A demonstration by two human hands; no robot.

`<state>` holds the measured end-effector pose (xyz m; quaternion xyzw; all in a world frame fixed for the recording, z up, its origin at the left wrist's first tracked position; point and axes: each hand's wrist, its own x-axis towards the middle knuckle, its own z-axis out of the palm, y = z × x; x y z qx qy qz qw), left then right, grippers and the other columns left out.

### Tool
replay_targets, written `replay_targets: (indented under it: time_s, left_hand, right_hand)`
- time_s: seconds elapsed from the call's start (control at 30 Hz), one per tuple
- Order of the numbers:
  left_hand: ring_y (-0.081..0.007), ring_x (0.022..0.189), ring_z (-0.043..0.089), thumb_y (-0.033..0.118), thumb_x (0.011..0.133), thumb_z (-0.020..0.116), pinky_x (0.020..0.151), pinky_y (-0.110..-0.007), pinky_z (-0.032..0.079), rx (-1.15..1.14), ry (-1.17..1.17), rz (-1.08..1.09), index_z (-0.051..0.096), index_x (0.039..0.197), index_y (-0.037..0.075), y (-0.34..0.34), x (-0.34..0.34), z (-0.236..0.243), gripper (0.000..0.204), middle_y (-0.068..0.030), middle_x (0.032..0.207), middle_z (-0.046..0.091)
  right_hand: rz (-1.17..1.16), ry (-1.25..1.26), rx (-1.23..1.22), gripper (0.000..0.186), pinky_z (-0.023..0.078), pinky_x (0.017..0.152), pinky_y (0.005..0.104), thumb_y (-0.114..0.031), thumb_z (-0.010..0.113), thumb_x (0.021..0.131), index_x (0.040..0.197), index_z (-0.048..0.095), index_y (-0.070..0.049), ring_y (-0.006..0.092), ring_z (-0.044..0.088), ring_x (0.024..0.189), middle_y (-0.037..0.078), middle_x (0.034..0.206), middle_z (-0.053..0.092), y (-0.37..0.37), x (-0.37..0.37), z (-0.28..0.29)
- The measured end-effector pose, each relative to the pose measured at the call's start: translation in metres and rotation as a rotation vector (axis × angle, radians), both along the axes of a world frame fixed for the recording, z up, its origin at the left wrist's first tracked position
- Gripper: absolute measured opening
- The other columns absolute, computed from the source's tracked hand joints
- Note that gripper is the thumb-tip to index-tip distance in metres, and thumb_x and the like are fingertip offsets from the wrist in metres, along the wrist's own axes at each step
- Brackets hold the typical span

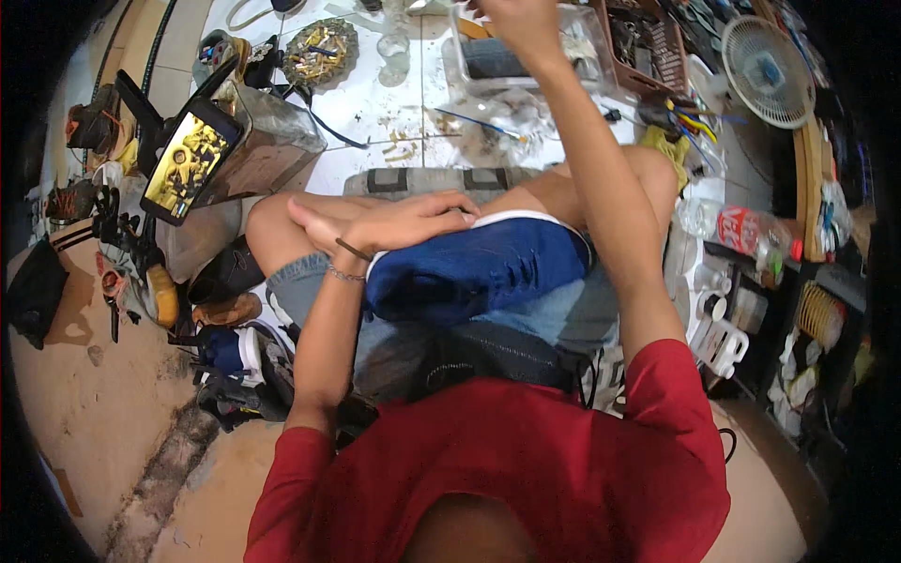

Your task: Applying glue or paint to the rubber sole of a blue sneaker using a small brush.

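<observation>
A blue canvas shoe with a white sole edge [488, 272] lies on its side across my lap. My left hand [385, 227] rests along the shoe's upper edge, thumb apart and fingers stretched out, slightly bent. My right arm reaches forward to the top of the view, where my right hand [521, 23] is over a clear plastic bin [459, 61]; its fingertips are partly cut off by the frame, so what they touch or hold is unclear.
A lit phone [188, 164] leans on a worn box at left, among several shoes. A round tray of small pieces [319, 56], thin tools, a brown crate [648, 66], a fan [765, 70] and a plastic bottle [737, 227] surround me.
</observation>
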<state>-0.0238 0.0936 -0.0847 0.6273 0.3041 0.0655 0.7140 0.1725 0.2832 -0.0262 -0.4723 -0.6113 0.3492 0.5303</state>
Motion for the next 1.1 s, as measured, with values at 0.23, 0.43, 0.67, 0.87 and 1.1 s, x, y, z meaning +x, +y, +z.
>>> replay_targets:
  time_s: [0.23, 0.43, 0.67, 0.87, 1.1]
  left_hand:
    - [-0.031, 0.111, 0.063, 0.04, 0.096, 0.063, 0.095, -0.036, 0.048, 0.244, 0.077, -0.127, 0.056, 0.124, 0.001, -0.032, 0.025, 0.05, 0.049, -0.0201, 0.118, 0.066]
    - [-0.031, 0.106, 0.063, 0.041, 0.097, 0.061, 0.092, -0.036, 0.048, 0.333, 0.176, -0.261, 0.055, 0.126, 0.001, -0.043, 0.031, 0.064, 0.05, -0.0208, 0.113, 0.066]
    - [-0.029, 0.113, 0.061, 0.036, 0.101, 0.055, 0.098, -0.035, 0.046, 0.356, 0.27, -0.272, 0.05, 0.139, 0.002, -0.041, 0.04, 0.065, 0.051, -0.0195, 0.118, 0.065]
    - [-0.0157, 0.087, 0.066, 0.003, 0.098, 0.043, 0.079, -0.025, 0.051, 0.238, -0.046, 0.614, 0.067, 0.105, -0.005, -0.036, -0.01, 0.037, 0.027, -0.0127, 0.092, 0.069]
    - [-0.0126, 0.086, 0.069, 0.012, 0.089, 0.071, 0.08, -0.024, 0.053, 0.229, 0.201, 0.6, 0.07, 0.104, -0.004, -0.049, 0.016, 0.072, 0.021, -0.0084, 0.093, 0.073]
  right_hand:
    - [-0.129, 0.471, -0.152, 0.021, 0.055, 0.063, 0.0283, -0.019, 0.065, 0.098, 0.103, 0.057, -0.001, 0.0152, 0.067, 0.074, 0.01, 0.084, 0.068, -0.192, 0.111, -0.009]
    - [-0.189, 0.629, -0.25, 0.02, 0.055, 0.069, 0.0281, -0.019, 0.062, 0.1, 0.109, 0.055, -0.002, 0.0142, 0.066, 0.083, 0.008, 0.097, 0.064, -0.291, 0.107, -0.037]
    - [-0.12, 0.638, -0.24, 0.022, 0.061, 0.074, 0.0301, -0.017, 0.056, 0.103, 0.111, 0.056, 0.003, 0.0176, 0.069, 0.085, 0.014, 0.097, 0.067, -0.286, 0.109, -0.036]
    - [-0.089, 0.547, -0.222, 0.02, 0.06, 0.073, 0.0285, -0.014, 0.055, 0.103, 0.113, 0.056, 0.004, 0.016, 0.069, 0.083, 0.014, 0.097, 0.067, -0.284, 0.1, -0.039]
    - [-0.096, 0.54, -0.221, 0.02, 0.06, 0.073, 0.0279, -0.014, 0.056, 0.102, 0.112, 0.056, 0.003, 0.0147, 0.068, 0.081, 0.013, 0.096, 0.067, -0.281, 0.102, -0.042]
